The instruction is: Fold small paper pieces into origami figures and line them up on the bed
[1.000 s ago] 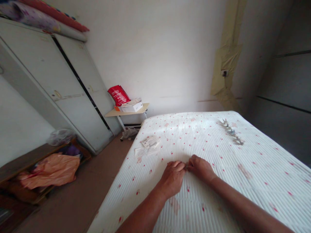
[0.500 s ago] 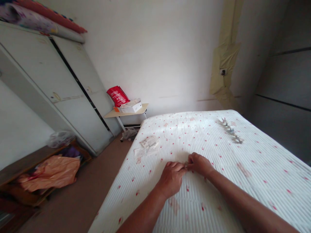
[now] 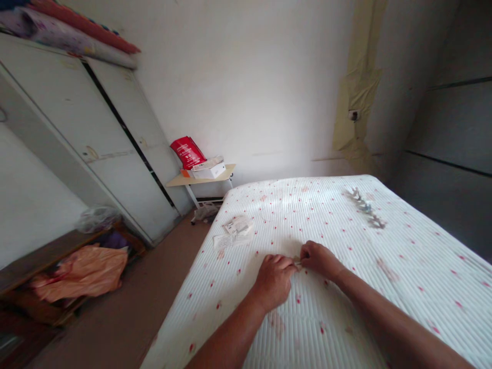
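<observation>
My left hand (image 3: 274,279) and my right hand (image 3: 319,260) meet low over a white ribbed mattress (image 3: 418,246) with red specks. Both have their fingers bent and closed. Between the fingertips shows a small pale piece (image 3: 296,262), mostly covered and too small to make out. The left fingers press on its near left side, while the right fingers pinch its right end. Left of the hands lie several printed paper scraps (image 3: 236,228). Farther off to the right, a row of small greyish folded pieces (image 3: 363,207) lies across the mattress.
A small table (image 3: 180,180) beyond the mattress bears a red bag (image 3: 187,152) and a white box (image 3: 210,171). Along the left stand a white wardrobe (image 3: 115,148) and a low wooden bench (image 3: 46,243) with an orange cloth or bag (image 3: 84,274).
The right hand has shifted very slightly to the right, and a bit more of the pale piece shows between the fingertips. The view has moved slightly.
</observation>
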`<control>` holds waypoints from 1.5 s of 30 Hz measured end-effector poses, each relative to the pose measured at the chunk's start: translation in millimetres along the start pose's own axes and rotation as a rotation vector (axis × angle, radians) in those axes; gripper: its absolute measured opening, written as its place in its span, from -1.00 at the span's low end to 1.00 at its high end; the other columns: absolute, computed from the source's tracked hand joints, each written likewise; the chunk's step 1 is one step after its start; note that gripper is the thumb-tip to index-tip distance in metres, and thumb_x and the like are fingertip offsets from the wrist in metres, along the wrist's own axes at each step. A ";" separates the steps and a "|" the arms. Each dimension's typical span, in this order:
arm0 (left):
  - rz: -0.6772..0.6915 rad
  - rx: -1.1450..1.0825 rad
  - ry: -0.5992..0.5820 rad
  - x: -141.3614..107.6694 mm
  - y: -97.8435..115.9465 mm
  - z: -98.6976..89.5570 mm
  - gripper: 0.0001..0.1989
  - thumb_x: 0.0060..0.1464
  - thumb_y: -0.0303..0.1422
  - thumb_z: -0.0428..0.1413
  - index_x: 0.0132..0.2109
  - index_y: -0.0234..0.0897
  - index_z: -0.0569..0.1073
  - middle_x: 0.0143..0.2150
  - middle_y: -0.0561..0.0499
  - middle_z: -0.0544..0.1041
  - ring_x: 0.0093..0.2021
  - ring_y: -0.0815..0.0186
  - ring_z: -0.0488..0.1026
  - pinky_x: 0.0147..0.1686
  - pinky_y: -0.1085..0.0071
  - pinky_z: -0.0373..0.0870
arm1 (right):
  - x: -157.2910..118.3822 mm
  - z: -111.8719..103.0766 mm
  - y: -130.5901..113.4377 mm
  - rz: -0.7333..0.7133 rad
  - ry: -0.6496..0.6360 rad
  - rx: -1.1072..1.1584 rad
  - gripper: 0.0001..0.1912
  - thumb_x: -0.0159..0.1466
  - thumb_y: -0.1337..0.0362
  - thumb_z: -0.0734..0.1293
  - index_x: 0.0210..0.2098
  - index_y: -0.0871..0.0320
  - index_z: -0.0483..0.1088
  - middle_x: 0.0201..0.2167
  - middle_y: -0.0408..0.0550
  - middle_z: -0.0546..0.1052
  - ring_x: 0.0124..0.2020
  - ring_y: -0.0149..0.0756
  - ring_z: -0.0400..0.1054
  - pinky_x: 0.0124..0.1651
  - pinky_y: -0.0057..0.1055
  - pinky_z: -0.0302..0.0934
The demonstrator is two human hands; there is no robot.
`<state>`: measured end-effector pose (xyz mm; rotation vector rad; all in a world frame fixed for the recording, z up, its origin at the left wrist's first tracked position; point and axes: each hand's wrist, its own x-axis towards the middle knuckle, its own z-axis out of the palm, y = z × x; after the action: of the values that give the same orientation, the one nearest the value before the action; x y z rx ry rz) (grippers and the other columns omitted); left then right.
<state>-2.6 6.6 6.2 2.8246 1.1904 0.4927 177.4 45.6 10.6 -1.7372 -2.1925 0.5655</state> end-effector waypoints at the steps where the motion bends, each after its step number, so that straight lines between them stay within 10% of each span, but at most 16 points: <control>1: -0.001 -0.001 -0.003 -0.1 0.0 -0.1 -0.73 0.05 -0.47 -0.01 -0.09 -0.17 0.40 -0.13 0.01 0.45 -0.10 0.26 0.28 -0.11 0.27 0.16 | 0.5 -0.7 2.1 -0.007 0.003 0.010 -0.86 -0.01 0.45 0.24 -0.53 0.20 0.43 -0.44 -0.07 0.45 -0.41 -0.39 0.30 -0.38 -0.53 0.07; 13: 0.010 -0.071 0.010 -1.5 -0.1 1.1 -0.63 0.02 -0.50 -0.01 0.00 -0.14 0.35 -0.11 0.05 0.44 -0.09 0.27 0.27 -0.08 0.26 0.18 | -1.4 -3.6 30.6 -0.037 -0.035 0.443 -0.85 -0.04 0.42 0.22 -0.50 0.19 0.41 -0.52 -0.15 0.43 -0.48 -0.41 0.28 -0.42 -0.54 0.13; 45: 0.093 0.026 0.032 0.1 1.4 2.4 -0.69 0.13 -0.46 -0.08 0.02 -0.18 0.35 -0.04 -0.01 0.45 -0.03 0.27 0.29 -0.06 0.24 0.18 | -6.1 0.3 17.7 -0.087 0.024 0.196 -0.91 0.00 0.35 0.30 -0.49 0.14 0.45 -0.38 -0.10 0.44 -0.36 -0.37 0.32 -0.27 -0.50 0.17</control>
<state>-0.9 5.9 4.2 2.9155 1.0817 0.5337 193.9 43.1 2.2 -1.5333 -2.1068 0.7083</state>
